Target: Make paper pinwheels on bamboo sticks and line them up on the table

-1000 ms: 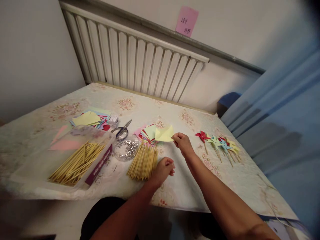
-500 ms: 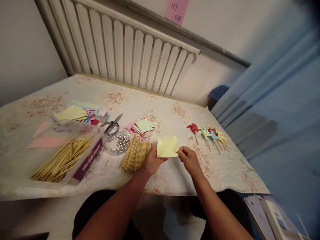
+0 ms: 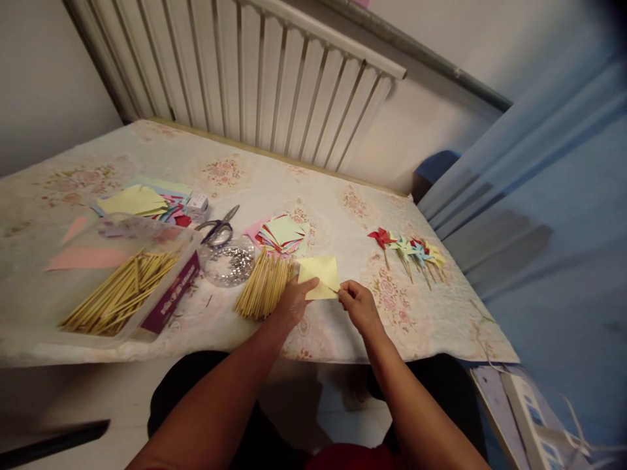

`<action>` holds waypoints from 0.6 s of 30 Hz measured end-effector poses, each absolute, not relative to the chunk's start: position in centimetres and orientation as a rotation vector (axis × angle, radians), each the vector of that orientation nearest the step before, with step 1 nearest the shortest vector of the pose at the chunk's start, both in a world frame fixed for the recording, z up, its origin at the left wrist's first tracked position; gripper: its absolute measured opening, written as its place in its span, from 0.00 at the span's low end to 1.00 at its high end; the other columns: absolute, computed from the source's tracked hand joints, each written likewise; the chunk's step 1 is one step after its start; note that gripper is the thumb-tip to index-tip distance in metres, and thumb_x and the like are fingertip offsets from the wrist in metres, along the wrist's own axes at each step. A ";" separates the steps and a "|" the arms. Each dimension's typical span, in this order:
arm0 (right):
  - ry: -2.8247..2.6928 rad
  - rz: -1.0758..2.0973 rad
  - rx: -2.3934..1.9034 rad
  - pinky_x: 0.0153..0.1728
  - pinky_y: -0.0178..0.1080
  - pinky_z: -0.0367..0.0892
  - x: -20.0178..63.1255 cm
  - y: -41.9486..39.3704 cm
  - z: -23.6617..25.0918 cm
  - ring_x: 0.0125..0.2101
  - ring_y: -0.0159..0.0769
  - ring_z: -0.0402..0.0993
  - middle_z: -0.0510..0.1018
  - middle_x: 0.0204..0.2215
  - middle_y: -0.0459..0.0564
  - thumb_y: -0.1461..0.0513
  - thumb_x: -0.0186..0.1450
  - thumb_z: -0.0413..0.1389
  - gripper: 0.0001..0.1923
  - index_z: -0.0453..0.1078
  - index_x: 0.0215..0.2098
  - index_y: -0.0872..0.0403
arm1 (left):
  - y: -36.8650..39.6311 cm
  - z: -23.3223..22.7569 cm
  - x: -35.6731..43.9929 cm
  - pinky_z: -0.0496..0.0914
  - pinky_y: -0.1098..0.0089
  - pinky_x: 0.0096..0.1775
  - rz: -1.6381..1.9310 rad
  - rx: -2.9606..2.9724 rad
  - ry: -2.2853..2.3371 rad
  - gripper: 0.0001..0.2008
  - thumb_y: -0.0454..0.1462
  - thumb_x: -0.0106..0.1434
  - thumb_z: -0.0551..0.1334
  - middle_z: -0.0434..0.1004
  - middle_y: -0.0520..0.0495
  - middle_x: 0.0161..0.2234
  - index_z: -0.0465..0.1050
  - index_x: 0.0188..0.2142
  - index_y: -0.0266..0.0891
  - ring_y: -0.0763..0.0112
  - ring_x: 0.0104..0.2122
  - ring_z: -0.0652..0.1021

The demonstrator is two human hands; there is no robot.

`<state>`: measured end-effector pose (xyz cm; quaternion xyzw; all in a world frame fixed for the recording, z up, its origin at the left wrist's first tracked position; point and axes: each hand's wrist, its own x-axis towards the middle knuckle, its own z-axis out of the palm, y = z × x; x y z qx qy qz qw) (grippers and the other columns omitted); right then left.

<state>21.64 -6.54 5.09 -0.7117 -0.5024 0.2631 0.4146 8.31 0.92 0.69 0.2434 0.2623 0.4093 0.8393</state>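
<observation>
A yellow square of paper, with a slit running in from a corner, is held above the table's front part. My left hand grips its left side, thumb on top and fingers underneath. At its lower right corner, my right hand pinches the paper between thumb and fingertips. Just left of my left hand lies a bundle of thin wooden sticks. Behind it is a pile of cut coloured paper squares. A round clear dish of shiny metal pins stands beside the sticks.
Several finished paper pinwheels lie on the right. To the left are a clear plastic box of sticks, scissors, a small white box and coloured paper sheets. A radiator runs behind the flowered tablecloth.
My left thumb has come over the top of the yellow paper. Both hands and the paper have shifted slightly left, and the view has tilted.
</observation>
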 end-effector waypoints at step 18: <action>-1.024 0.932 -1.696 0.19 0.32 0.52 20.9 -6.8 5.4 0.16 0.27 0.58 0.66 0.13 0.40 0.59 0.54 0.54 0.06 0.69 0.23 0.54 | 1.1 1.0 8.2 0.74 0.61 0.37 0.886 0.504 0.620 0.22 0.37 0.51 0.68 0.80 0.47 0.36 0.70 0.46 0.42 0.61 0.34 0.80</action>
